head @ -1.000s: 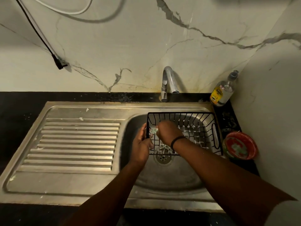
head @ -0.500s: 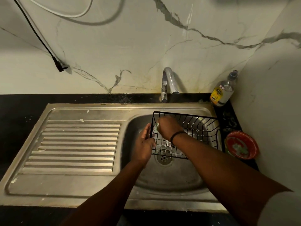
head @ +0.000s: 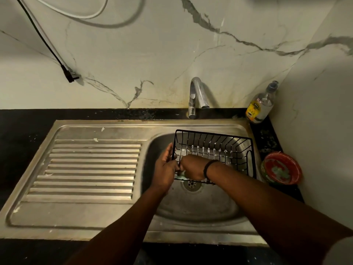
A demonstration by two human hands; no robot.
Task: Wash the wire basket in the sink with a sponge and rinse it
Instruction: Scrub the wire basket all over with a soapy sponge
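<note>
A black wire basket [head: 219, 148] hangs tilted over the steel sink bowl [head: 200, 207], its open side facing me. My left hand [head: 165, 169] grips the basket's left end wall. My right hand [head: 193, 167] reaches inside the basket and holds a pale green sponge [head: 181, 175] against the lower left corner of the wires; only a sliver of the sponge shows below the fist. White foam specks cling to the basket's back wires. The drain [head: 191, 185] lies just under the basket.
The tap [head: 196, 94] stands behind the bowl with no water running. A ribbed drainboard [head: 91, 169] fills the left side. A clear bottle with a yellow label [head: 260, 104] and a red round tub [head: 280, 168] sit on the black counter at the right.
My right hand with the sponge has slid down the basket's left wall toward its lower corner. The basket has tipped slightly, and my left hand has kept its hold.
</note>
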